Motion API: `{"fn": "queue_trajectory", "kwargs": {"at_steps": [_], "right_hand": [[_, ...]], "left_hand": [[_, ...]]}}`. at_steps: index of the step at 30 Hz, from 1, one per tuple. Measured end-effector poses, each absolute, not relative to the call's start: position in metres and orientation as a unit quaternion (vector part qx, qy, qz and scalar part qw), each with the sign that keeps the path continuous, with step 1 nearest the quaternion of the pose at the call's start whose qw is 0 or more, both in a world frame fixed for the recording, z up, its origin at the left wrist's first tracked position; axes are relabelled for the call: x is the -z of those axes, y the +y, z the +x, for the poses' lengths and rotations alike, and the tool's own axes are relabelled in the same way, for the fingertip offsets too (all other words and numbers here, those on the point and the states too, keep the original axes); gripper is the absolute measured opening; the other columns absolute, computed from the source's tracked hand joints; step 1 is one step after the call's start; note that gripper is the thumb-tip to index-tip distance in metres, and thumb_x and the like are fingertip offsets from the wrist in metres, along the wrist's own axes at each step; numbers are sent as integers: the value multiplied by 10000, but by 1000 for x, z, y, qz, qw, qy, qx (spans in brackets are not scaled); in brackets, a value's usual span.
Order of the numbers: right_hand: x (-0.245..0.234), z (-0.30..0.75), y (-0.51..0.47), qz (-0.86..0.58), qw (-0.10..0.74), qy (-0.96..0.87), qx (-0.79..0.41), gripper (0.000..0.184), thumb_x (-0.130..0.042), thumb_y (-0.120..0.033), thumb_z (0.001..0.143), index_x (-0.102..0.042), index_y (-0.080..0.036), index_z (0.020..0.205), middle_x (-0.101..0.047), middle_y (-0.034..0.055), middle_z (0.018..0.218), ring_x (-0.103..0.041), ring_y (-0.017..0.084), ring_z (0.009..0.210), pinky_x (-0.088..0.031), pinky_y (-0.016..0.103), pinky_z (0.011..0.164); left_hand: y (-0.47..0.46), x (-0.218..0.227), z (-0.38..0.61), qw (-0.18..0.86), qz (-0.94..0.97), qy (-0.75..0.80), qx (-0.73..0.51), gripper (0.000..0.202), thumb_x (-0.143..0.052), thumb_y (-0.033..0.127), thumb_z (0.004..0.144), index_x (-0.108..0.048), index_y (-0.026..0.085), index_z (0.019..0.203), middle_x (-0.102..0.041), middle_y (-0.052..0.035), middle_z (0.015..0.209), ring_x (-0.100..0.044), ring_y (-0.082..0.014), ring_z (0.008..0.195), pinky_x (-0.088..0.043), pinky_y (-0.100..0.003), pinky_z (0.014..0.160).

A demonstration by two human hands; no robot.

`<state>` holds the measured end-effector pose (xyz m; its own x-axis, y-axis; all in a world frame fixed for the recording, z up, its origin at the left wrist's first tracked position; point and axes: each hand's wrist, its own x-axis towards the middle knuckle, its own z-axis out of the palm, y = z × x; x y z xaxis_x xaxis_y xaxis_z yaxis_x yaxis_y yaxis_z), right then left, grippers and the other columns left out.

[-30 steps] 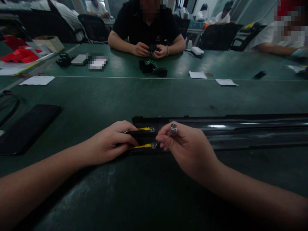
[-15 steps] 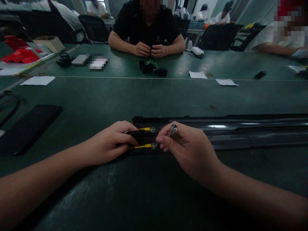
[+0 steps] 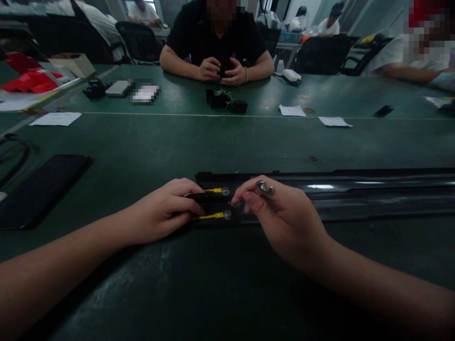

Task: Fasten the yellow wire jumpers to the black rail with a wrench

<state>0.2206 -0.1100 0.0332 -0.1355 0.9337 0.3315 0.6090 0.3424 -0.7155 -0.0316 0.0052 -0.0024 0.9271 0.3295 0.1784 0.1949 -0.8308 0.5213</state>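
Note:
A long glossy black strip (image 3: 355, 189) lies across the green table (image 3: 213, 142) in front of me. At its left end are two yellow wires with round metal screw heads, the upper yellow wire (image 3: 214, 190) and the lower yellow wire (image 3: 213, 216). My left hand (image 3: 161, 213) presses down on the strip's left end, fingers curled over it. My right hand (image 3: 280, 218) is closed around a small metal wrench (image 3: 263, 186), whose lower tip sits at the lower screw.
A flat black pad (image 3: 39, 187) lies at the left. Across the table a person in black handles small black parts (image 3: 225, 100). Paper slips (image 3: 292, 110), a red pile (image 3: 30, 80), a cardboard box (image 3: 73, 63) and seated people are farther back.
My right hand has turned the small wrench, its upper end swinging to the right. My left hand has stayed in place. The person opposite has raised both hands slightly.

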Motion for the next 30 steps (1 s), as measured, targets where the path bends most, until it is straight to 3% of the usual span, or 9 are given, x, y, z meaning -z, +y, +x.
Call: {"fn": "queue_trajectory", "kwargs": {"at_steps": [6, 14, 21, 30], "right_hand": [[-31, 217, -108, -539, 410, -694, -245, 192, -607, -260, 1009, -613, -188, 832, -636, -19, 748, -617, 123, 673, -456, 245, 646], [-27, 217, -108, -529, 386, -702, -280, 176, -542, -254, 1036, -624, -191, 893, -660, -14, 753, -641, 129, 660, -476, 255, 637], [-27, 220, -110, -511, 363, -731, -269, 214, -447, -195, 1061, -651, -189, 998, -704, 22, 901, -665, 138, 760, -509, 266, 702], [-28, 218, -106, -532, 388, -693, -294, 150, -553, -254, 1023, -624, -187, 910, -658, 4, 789, -638, 146, 688, -494, 277, 650]], "left_hand": [[5, 2, -31, 254, 948, 141, -126, 297, -508, 76, 949, -746, 220, 1054, -617, -75, 1255, -570, -242, 1183, -493, -411, 1035], [5, 4, -32, 254, 948, 141, -130, 297, -517, 89, 944, -757, 222, 1057, -633, -87, 1253, -583, -251, 1169, -508, -410, 1025], [5, 2, -31, 247, 950, 138, -135, 298, -516, 86, 941, -756, 228, 1044, -641, -78, 1234, -600, -245, 1153, -519, -397, 1014], [4, 0, -30, 250, 950, 144, -120, 321, -472, 63, 960, -737, 217, 1055, -612, -55, 1241, -574, -224, 1181, -485, -368, 1038]]}}
